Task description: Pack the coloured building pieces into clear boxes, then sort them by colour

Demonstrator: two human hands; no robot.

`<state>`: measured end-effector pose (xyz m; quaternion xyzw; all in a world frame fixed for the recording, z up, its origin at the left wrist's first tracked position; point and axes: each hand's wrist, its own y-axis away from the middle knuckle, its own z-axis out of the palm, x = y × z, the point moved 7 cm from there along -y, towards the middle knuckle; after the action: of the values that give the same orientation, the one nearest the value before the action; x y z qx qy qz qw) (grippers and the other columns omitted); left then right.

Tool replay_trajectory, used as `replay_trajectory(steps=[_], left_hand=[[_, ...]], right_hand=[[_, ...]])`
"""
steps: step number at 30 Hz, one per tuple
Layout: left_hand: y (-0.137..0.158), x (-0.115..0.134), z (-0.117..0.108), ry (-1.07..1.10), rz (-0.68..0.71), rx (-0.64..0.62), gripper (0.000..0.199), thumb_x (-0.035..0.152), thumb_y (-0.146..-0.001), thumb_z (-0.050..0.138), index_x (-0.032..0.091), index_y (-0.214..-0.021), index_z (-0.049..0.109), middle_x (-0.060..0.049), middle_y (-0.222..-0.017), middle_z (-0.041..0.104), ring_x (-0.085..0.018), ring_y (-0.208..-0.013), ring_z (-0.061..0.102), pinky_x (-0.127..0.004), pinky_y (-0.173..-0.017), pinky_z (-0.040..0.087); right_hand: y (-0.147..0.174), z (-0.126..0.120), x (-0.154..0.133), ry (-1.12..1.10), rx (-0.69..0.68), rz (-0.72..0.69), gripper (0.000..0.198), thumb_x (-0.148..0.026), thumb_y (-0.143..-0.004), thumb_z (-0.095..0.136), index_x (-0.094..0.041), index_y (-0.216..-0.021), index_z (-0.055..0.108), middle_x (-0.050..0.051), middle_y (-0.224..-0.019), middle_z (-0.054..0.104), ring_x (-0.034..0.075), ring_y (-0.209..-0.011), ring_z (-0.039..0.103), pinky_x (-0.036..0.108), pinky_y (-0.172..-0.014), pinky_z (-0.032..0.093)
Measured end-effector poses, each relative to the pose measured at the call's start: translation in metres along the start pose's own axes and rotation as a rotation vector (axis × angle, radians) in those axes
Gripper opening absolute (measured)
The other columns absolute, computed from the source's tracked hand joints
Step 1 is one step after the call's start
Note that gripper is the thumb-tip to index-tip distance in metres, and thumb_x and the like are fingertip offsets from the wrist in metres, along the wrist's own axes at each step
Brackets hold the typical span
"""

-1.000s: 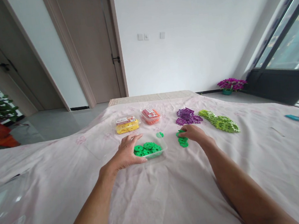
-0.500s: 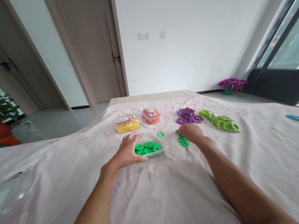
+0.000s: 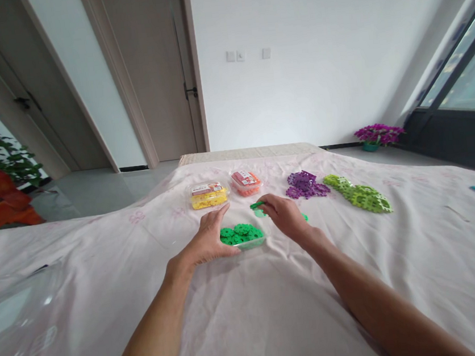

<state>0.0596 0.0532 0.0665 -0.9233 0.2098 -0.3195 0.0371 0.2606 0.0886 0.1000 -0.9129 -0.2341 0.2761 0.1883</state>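
Note:
My left hand [image 3: 208, 239] grips the left end of a clear plastic box [image 3: 251, 245], thumb at the near side and fingers at the far side. Green snowflake discs [image 3: 242, 232] lie heaped inside it. Just beyond the box's right end, my right hand [image 3: 284, 214] pinches a green snowflake disc [image 3: 256, 205]; whether more than one is in the fingers I cannot tell. A loose green disc [image 3: 260, 213] lies on the cloth beneath those fingertips. More green discs [image 3: 305, 217] peek out behind my right wrist, mostly hidden.
Behind stand two labelled clear boxes, one of yellow pieces [image 3: 208, 195] and one of orange pieces [image 3: 246, 182]. Purple pieces [image 3: 304, 185] and lime-green pieces [image 3: 359, 194] are piled at the right. A large clear plastic container [image 3: 17, 317] sits at the left on the pale cloth [image 3: 254, 324].
My right hand has moved left from the loose green pile towards the box, carrying a green disc. My left hand stays on the box. The view has shifted slightly.

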Motion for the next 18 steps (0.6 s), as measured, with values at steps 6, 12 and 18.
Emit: replay_trajectory(steps=[6, 12, 18], left_hand=[[0.000, -0.004, 0.003, 0.023, 0.009, 0.026, 0.113, 0.043, -0.056, 0.079, 0.026, -0.149, 0.017, -0.011, -0.151, 0.027, -0.034, -0.138, 0.024, -0.051, -0.113, 0.024], [-0.001, -0.001, 0.002, -0.003, 0.040, 0.011, 0.108, 0.046, -0.058, 0.078, 0.025, -0.149, 0.023, -0.011, -0.149, 0.031, -0.033, -0.138, 0.026, -0.049, -0.114, 0.024], [-0.002, -0.002, 0.005, -0.082, 0.012, -0.074, 0.079, 0.051, -0.059, 0.077, 0.032, -0.131, 0.053, -0.008, -0.145, 0.033, -0.035, -0.138, 0.024, -0.049, -0.113, 0.025]], right_hand=[[0.012, 0.032, -0.054, -0.145, -0.156, -0.228, 0.031, -0.022, -0.094, 0.047, -0.021, -0.122, 0.059, 0.007, -0.116, 0.068, 0.019, -0.103, 0.065, 0.029, -0.088, 0.048], [0.003, 0.022, -0.032, -0.027, -0.134, -0.193, 0.041, -0.010, -0.091, 0.039, -0.022, -0.125, 0.059, 0.007, -0.132, 0.059, 0.020, -0.115, 0.059, 0.033, -0.096, 0.047], [-0.007, -0.010, 0.049, 0.273, -0.198, 0.156, 0.030, -0.017, -0.086, 0.052, -0.021, -0.111, 0.068, 0.008, -0.110, 0.070, 0.023, -0.102, 0.064, 0.029, -0.085, 0.046]])
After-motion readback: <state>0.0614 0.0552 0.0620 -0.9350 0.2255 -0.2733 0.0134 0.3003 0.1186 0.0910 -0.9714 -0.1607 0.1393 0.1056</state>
